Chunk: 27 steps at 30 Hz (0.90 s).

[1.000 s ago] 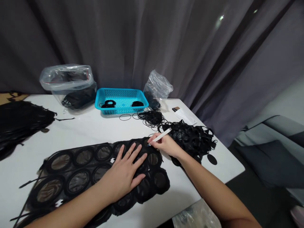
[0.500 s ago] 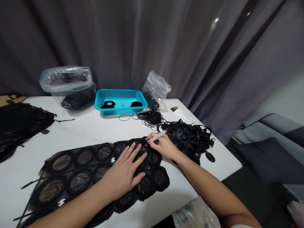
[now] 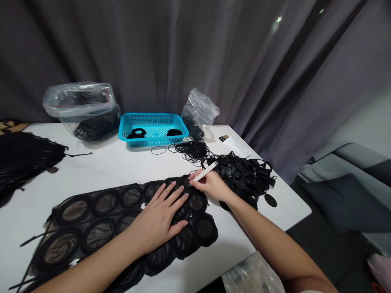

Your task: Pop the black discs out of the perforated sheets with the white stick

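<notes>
A black sheet with rows of thick rings around thin, sheer discs (image 3: 99, 236) lies across the front of the white table. My left hand (image 3: 161, 215) rests flat on it, fingers spread, holding nothing. At the sheet's upper right end, my right hand (image 3: 210, 185) grips a white pen-like tool (image 3: 205, 171), its tip down at a ring; the tip itself is too small to make out. Just right of that hand is a heap of black ring-shaped scraps (image 3: 244, 175). Behind it sits a pile of thin black loops (image 3: 195, 150).
A blue basket (image 3: 154, 141) with black rings stands at the back, between a large clear bag (image 3: 88, 110) and a smaller one (image 3: 201, 108). Black sheets (image 3: 27, 158) are piled at left. A black disc (image 3: 270, 200) and white paper (image 3: 236, 147) lie at right.
The pen-like tool has shifted slightly at the same end of the sheet, with my right hand still around it. My left hand stays flat on the sheet. The view has moved slightly.
</notes>
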### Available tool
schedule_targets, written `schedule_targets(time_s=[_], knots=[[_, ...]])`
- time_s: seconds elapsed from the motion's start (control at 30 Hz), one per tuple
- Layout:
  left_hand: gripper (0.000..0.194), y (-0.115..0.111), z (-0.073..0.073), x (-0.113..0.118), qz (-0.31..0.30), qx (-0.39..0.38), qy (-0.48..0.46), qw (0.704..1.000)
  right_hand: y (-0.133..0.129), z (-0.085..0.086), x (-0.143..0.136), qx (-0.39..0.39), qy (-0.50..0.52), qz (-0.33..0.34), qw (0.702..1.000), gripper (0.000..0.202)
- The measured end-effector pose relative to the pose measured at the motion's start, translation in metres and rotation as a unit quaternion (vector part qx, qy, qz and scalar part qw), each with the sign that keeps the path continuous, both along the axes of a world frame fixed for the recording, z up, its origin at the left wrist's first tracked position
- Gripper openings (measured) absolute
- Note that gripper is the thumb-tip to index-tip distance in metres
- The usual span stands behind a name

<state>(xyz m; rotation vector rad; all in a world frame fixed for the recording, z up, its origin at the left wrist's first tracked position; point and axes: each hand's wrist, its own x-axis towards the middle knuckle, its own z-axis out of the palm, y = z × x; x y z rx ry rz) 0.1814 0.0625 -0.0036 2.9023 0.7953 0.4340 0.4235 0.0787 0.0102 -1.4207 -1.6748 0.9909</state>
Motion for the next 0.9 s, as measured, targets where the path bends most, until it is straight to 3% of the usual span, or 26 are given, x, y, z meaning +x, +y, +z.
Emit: schedule_targets(time_s=[0.33, 0.47, 0.6, 0.7, 0.77, 0.9], knots=[[0.062, 0.0, -0.002, 0.0, -0.009, -0.014, 0.004, 1.0, 0.001, 0.002, 0.003, -0.007, 0.0, 0.009, 1.0, 0.01], [0.062, 0.0, -0.003, 0.0, -0.007, -0.011, -0.001, 1.0, -0.002, 0.005, 0.003, 0.039, -0.03, 0.039, 0.998, 0.009], [0.062, 0.0, -0.004, 0.0, -0.01, 0.004, -0.004, 1.0, -0.013, 0.01, -0.007, 0.136, -0.151, 0.099, 0.974, 0.01], [0.061, 0.0, -0.004, 0.0, -0.006, 0.019, -0.011, 1.0, -0.013, 0.01, -0.011, 0.19, -0.294, 0.14, 0.926, 0.009], [0.06, -0.001, -0.004, 0.0, -0.003, 0.021, -0.015, 1.0, -0.005, 0.011, -0.005, 0.205, -0.356, 0.1, 0.906, 0.011], [0.058, 0.0, -0.003, -0.001, -0.003, 0.029, -0.013, 0.999, 0.014, 0.02, 0.026, 0.217, -0.346, -0.121, 0.905, 0.02]])
